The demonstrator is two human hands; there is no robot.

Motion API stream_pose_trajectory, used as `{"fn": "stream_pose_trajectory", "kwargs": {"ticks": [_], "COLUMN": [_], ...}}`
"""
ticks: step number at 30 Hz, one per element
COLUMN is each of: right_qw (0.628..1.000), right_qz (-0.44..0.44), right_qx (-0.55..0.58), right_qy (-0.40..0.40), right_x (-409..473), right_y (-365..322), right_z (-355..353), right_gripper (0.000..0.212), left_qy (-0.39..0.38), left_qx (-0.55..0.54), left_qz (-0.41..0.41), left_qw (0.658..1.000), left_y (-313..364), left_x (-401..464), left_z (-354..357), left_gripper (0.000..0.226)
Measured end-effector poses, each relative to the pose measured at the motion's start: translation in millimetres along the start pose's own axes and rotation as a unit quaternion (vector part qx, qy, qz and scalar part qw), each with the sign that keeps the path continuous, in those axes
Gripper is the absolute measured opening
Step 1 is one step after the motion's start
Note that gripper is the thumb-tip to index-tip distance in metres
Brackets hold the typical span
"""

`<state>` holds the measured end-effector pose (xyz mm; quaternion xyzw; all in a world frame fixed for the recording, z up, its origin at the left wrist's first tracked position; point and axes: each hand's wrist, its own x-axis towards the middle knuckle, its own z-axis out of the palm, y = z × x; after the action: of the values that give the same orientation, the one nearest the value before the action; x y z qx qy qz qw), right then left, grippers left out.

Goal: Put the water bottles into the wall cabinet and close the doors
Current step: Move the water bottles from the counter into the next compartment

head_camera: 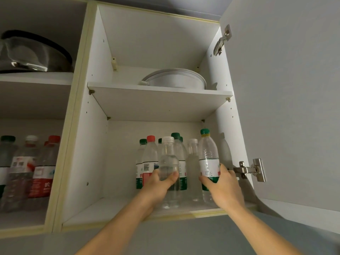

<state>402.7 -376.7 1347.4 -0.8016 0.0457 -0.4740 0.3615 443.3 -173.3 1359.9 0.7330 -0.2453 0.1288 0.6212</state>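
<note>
Head view: wall cabinet [95, 144] seen from below, doors swung open
Left hand [160, 183]: fingers and thumb curled round a clear, label-free white-capped bottle [168, 162], gripping it at mid-height; the bottle stands upright near the front of the lower shelf [114, 207]
Right hand [221, 184]: wrapped round the lower half of a green-capped bottle [208, 155] with a white and green label; the bottle is upright at the right side of the lower shelf, close to the cabinet's right wall
Stored bottles [147, 162]: a cluster with green, red and white caps standing just behind and between the two held bottles, on the same shelf
Upper shelf [158, 92]: carries a white round dish [176, 80]
Right door [287, 107]: open, grey, hung on two metal hinges [250, 170]
Left compartment [35, 100]: more water bottles [27, 172] below; a dark-rimmed glass bowl [35, 52] above
</note>
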Motion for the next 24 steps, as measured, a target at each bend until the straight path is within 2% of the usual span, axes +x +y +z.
{"fn": "stream_pose_trajectory", "kwargs": {"ticks": [3,9,11,13,15,18,22,24], "right_qw": [1.0,0.996,0.987,0.966,0.952,0.959,0.966,0.964], "right_qz": [-0.021,-0.038,-0.096,-0.197,-0.276,-0.284,-0.256,-0.262], "right_qx": [0.0,-0.064,-0.08,-0.084,-0.072,-0.021,-0.032,-0.032], "right_qy": [0.008,0.044,0.101,0.146,0.116,0.008,0.021,0.024], "right_x": [-2,-15,-24,-33,-38,-42,-42,-39], "right_y": [8,9,2,-8,-21,-36,-36,-32], "right_z": [2,8,9,13,22,41,59,61], "right_gripper": [0.056,0.084,0.084,0.077,0.072,0.076,0.093,0.095], "left_qy": [0.006,0.006,0.002,0.0,0.03,0.124,0.175,0.174], "left_qx": [0.015,0.042,0.059,0.097,0.146,0.229,0.284,0.246], "left_qz": [0.006,0.012,0.022,0.039,0.077,0.116,0.092,0.05], "left_qw": [1.0,0.999,0.998,0.995,0.986,0.959,0.938,0.952], "left_y": [4,6,5,7,13,20,16,11], "left_x": [-1,-7,-11,-12,-11,-5,22,45], "left_z": [8,10,4,-7,-25,-60,-99,-114], "left_gripper": [0.062,0.04,0.035,0.024,0.02,0.034,0.041,0.049]}}
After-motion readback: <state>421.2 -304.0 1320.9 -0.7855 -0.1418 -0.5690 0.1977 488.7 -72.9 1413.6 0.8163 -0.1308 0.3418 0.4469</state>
